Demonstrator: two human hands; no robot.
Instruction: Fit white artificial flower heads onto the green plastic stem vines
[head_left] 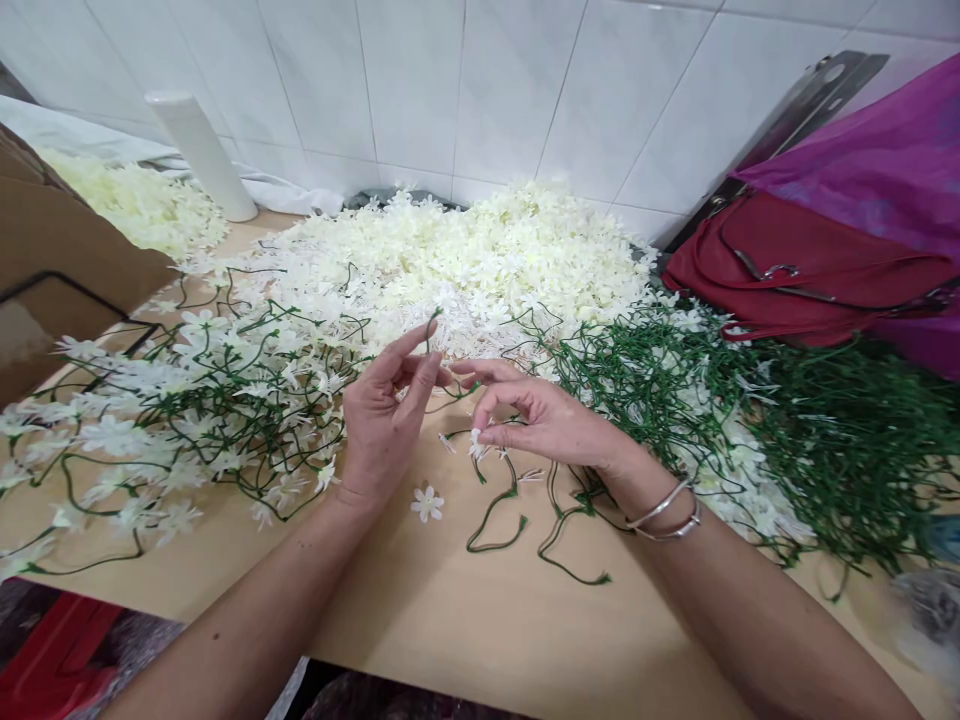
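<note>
Between the thumb and fingers of my left hand (394, 410) is a thin green stem (430, 328), its tip sticking up. My right hand (544, 415), with a silver bracelet at the wrist, pinches a small white artificial flower (476, 445). The fingertips of both hands are close together over the table (435, 600). Below them lies a single white flower (427, 504), flat on the wood. To its right are several loose green stems (499, 535), partly beneath my right forearm.
Flowers joined to stems (202, 400) are heaped on the left. A big pile of cream-white petals (480, 250) lies against the tiled wall. Bare green stems (840, 450) are massed at right, below a red bag (817, 260). A cardboard box (67, 250) and white cylinder (204, 155) stand left.
</note>
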